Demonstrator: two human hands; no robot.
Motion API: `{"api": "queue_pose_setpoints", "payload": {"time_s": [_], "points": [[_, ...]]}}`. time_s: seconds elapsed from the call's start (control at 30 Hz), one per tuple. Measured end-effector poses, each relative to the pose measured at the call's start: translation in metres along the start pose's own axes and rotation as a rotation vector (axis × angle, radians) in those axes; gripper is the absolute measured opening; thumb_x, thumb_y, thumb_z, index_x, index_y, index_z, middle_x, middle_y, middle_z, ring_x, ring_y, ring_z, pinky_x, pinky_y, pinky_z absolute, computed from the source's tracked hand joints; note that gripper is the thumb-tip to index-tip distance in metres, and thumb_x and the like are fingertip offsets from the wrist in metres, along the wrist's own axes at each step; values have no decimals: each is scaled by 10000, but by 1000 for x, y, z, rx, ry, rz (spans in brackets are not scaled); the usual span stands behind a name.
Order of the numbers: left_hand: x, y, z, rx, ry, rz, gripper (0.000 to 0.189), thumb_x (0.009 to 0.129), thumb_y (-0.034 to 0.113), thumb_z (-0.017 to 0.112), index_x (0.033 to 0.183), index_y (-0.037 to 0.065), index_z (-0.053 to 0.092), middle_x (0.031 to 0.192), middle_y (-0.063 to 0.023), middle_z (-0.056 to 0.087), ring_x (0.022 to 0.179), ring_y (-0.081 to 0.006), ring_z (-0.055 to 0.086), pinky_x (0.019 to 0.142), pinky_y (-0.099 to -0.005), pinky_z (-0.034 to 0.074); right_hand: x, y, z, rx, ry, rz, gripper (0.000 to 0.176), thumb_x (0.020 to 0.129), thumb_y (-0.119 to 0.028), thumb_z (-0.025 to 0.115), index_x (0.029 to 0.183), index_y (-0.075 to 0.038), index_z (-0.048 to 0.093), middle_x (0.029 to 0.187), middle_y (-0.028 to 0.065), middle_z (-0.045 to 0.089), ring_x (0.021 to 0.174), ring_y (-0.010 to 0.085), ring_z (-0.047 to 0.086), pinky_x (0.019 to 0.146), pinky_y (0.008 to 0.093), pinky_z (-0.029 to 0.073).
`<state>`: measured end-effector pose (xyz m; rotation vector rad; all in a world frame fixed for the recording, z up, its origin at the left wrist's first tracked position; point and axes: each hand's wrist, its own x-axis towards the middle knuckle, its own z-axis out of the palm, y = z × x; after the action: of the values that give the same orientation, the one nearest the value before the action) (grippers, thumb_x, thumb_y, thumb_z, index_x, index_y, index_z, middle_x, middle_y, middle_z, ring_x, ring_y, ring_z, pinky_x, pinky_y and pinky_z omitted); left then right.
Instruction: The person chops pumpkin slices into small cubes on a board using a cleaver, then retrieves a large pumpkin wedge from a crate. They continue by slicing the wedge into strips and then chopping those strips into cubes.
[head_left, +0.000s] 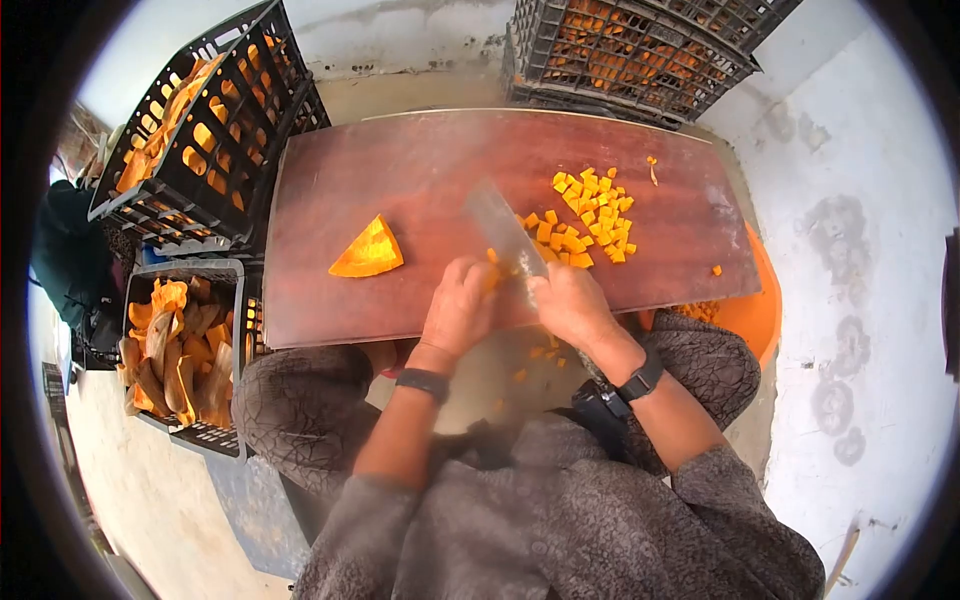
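Observation:
My right hand (575,305) is wrapped round the handle of a broad kitchen knife (503,228), its blade slanting up and left over the red-brown board (330,190). Close beside the blade, the curled fingers of my left hand (462,308) hold a small orange piece of pumpkin (491,278), mostly hidden by them. Cut pumpkin cubes (600,210) lie in a loose pile just right of the blade. A larger pumpkin wedge (368,250) rests on the board, left of my left hand.
Black crates (200,150) of pumpkin pieces stand at the left, above a grey crate (243,300) of peel-like strips. More stacked crates (630,60) are behind the board. An orange basin (768,300) with cut bits sits under its right edge. Some bits lie on the floor between my legs.

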<state>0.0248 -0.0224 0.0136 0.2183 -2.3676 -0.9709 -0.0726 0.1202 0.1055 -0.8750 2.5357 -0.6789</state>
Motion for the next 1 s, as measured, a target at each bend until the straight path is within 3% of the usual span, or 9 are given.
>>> {"api": "queue_pose_setpoints", "payload": {"time_s": [0.33, 0.77, 0.83, 0.93, 1.0], "points": [[-2, -9, 5, 127, 28, 81, 252, 754, -34, 625, 994, 32, 589, 1003, -150, 585, 919, -353, 577, 798, -421, 511, -19, 2, -3, -158, -41, -137, 308, 918, -249, 567, 893, 56, 597, 765, 289, 636, 775, 470, 631, 699, 527, 499], [1, -12, 8, 73, 35, 62, 226, 707, -28, 587, 921, 40, 609, 996, -149, 582, 916, -357, 564, 788, -428, 509, -4, -11, -9, -163, -235, -36, 264, 905, -189, 568, 867, 65, 629, 819, 291, 643, 836, 460, 633, 736, 505, 501], [2, -12, 8, 65, 39, 62, 220, 703, -30, 589, 912, 39, 603, 996, -151, 580, 913, -361, 563, 783, -433, 509, 3, -16, -12, -206, -313, 13, 181, 843, -139, 572, 892, 19, 644, 901, 252, 673, 865, 429, 658, 750, 486, 518], [2, -12, 8, 54, 44, 60, 208, 700, -32, 593, 896, 37, 595, 989, -155, 577, 913, -365, 563, 779, -437, 507, 7, -15, -9, -192, -278, 7, 233, 880, -170, 590, 825, 50, 643, 806, 275, 649, 835, 453, 643, 730, 508, 507], [2, -12, 8, 48, 36, 61, 209, 704, -30, 592, 901, 40, 598, 987, -148, 576, 916, -364, 564, 777, -439, 506, 12, -10, 2, -218, -295, -8, 200, 861, -159, 584, 859, 31, 646, 854, 259, 662, 848, 437, 652, 740, 493, 516]]}}
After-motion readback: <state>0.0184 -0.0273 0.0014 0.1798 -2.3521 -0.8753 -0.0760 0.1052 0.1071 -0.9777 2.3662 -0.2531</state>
